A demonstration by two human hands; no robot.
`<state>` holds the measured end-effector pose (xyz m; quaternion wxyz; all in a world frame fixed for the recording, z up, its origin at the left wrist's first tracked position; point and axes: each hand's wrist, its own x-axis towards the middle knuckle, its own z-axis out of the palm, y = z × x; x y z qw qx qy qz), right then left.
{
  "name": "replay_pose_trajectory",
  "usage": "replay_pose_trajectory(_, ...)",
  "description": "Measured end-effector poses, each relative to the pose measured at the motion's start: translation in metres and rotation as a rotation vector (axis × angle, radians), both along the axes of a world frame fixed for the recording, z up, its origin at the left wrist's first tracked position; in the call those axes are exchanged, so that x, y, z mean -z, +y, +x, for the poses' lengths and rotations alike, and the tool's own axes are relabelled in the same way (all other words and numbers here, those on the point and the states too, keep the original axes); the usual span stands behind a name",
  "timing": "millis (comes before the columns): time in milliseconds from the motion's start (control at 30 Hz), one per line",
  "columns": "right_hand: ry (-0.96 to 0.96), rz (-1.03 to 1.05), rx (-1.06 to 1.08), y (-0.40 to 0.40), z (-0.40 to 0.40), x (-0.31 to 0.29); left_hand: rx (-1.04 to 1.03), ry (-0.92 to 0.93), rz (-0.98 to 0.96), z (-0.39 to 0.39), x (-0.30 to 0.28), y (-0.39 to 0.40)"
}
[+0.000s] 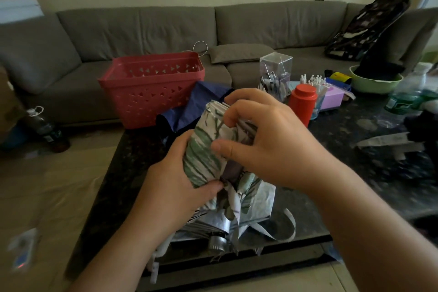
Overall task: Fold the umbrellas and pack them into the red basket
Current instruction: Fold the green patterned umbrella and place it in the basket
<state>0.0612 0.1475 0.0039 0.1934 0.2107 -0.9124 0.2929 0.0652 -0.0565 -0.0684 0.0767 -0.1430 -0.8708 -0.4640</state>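
A white umbrella with green leaf print [208, 147] is bundled up above the near part of the dark table [343, 168]. My left hand [175, 187] grips its lower left side, thumb pressed on the fabric. My right hand [265, 135] curls over its top and right side, fingers tucked into the folds. Its silver lining, metal tip and loose strap hang below at the table's edge. A dark blue umbrella [189, 111] lies crumpled behind it. The red basket [151, 87] stands at the table's far left corner and looks empty.
A red bottle [303, 104], a clear box of pens [276, 71], a green bowl [374, 82] and plastic bottles [407, 95] crowd the table's far right. A grey sofa [142, 28] runs behind, with a dark patterned bag [369, 26] on it. A bottle [46, 128] stands on the floor at left.
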Motion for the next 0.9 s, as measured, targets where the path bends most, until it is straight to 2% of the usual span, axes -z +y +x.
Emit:
replay_pose_trajectory(167,-0.159,0.088,0.011,0.010,-0.002,-0.009,0.033,0.010,-0.011,-0.002,0.005,-0.001)
replay_pose_trajectory(233,-0.237,-0.008,-0.044,0.018,-0.004,-0.011,0.061,0.015,-0.024,-0.004,0.005,-0.003)
replay_pose_trajectory(400,-0.437,-0.449,-0.271,0.029,-0.011,0.001,0.172,-0.024,-0.033,-0.008,-0.004,-0.010)
replay_pose_trajectory(567,-0.371,-0.587,-0.277,0.028,-0.013,0.008,0.158,-0.030,-0.017,-0.011,0.003,-0.009)
replay_pose_trajectory(633,-0.290,-0.500,-0.227,0.029,-0.012,0.004,0.132,-0.023,0.001,-0.013,0.005,-0.009)
replay_pose_trajectory(800,-0.164,-0.109,-0.100,0.026,-0.008,0.001,0.089,-0.030,0.025,-0.016,0.007,-0.010)
replay_pose_trajectory(900,-0.097,-0.040,-0.030,0.022,-0.008,0.003,0.079,-0.033,0.035,-0.015,0.008,-0.009)
